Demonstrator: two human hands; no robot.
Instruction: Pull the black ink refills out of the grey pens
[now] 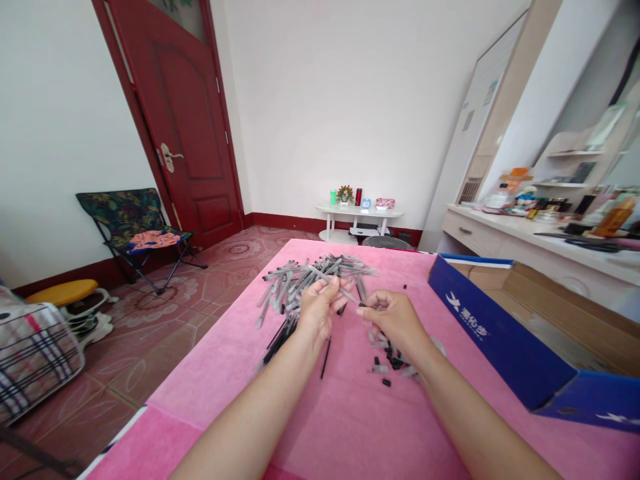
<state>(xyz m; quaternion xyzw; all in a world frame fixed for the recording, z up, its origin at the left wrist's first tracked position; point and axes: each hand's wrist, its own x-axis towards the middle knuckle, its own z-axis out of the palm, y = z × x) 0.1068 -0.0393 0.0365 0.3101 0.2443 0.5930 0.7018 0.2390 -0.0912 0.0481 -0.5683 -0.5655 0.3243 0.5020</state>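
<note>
My left hand [319,308] is closed around a slim grey translucent tube [347,293], which looks like a pen barrel. It slants down toward my right hand [395,319], whose thumb and forefinger pinch at the tube's lower right end, where a small black tip shows. Beyond my left hand spreads a heap of similar grey tubes [285,287], several with black ends. Thin black sticks [281,339] lie bunched beside my left wrist, and a single black stick [325,359] rests apart from them. Under my right hand are small black and clear pieces [395,360], partly hidden.
A pink cloth [340,427] covers the table. On the right stands an open blue cardboard box [500,340]. Behind it is a white dresser [480,230] with bottles. A folding chair [135,227] and a red door [185,120] are at the left.
</note>
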